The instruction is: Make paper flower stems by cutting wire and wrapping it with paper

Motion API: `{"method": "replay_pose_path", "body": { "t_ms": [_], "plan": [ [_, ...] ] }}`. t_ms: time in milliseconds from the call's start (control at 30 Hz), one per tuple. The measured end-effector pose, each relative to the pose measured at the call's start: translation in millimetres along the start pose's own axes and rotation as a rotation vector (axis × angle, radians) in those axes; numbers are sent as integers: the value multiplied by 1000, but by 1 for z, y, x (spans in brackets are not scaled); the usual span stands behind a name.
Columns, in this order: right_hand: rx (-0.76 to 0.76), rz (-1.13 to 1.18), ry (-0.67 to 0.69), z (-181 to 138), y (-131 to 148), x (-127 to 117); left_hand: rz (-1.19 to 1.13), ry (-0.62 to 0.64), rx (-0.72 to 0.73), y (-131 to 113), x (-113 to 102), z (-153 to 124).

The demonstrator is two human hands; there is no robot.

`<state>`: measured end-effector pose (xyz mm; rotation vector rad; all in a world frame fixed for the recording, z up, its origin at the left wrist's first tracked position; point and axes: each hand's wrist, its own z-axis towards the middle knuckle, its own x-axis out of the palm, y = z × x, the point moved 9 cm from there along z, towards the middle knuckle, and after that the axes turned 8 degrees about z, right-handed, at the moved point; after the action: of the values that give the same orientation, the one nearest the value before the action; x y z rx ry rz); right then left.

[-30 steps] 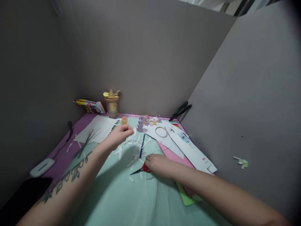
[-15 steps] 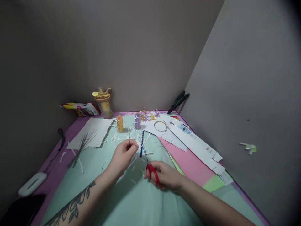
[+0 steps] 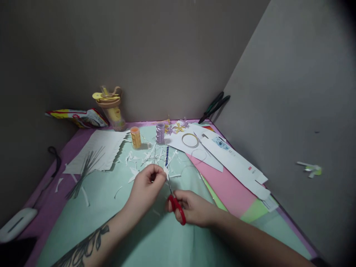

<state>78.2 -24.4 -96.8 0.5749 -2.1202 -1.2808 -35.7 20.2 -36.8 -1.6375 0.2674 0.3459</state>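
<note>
My left hand [image 3: 150, 181] is closed in a pinch on a small white paper piece [image 3: 166, 172], which shows at the fingertips. A thin grey wire [image 3: 154, 156] sticks up above these fingers; whether they grip it too is hard to tell. My right hand [image 3: 191, 207] is closed around red-handled scissors [image 3: 178, 210]. The scissor blades point up and away, their tips right at the white paper piece. Just beyond, a dark blue twisted stick [image 3: 167, 155] lies among white paper scraps [image 3: 151, 157] on the pale green sheet.
Farther back stand an orange spool [image 3: 135, 138], a purple spool [image 3: 160, 134] and a yellow-lidded cup [image 3: 112, 111]. Left lie white paper [image 3: 97, 148] and a bundle of wires [image 3: 86, 172]. At right are a gold ring [image 3: 190, 140], coloured sheets [image 3: 214, 178] and black-handled pliers [image 3: 214, 107] against the wall.
The scissors have come closer to the left fingertips, and their blades now meet the white paper piece. The camera view has shifted slightly.
</note>
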Motion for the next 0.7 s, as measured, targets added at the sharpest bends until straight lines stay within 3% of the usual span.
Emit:
{"method": "replay_pose_path", "body": {
  "t_ms": [700],
  "plan": [
    [-33, -17, -20, 2, 10, 5, 8, -11, 42, -4, -2, -4]
  ]
}}
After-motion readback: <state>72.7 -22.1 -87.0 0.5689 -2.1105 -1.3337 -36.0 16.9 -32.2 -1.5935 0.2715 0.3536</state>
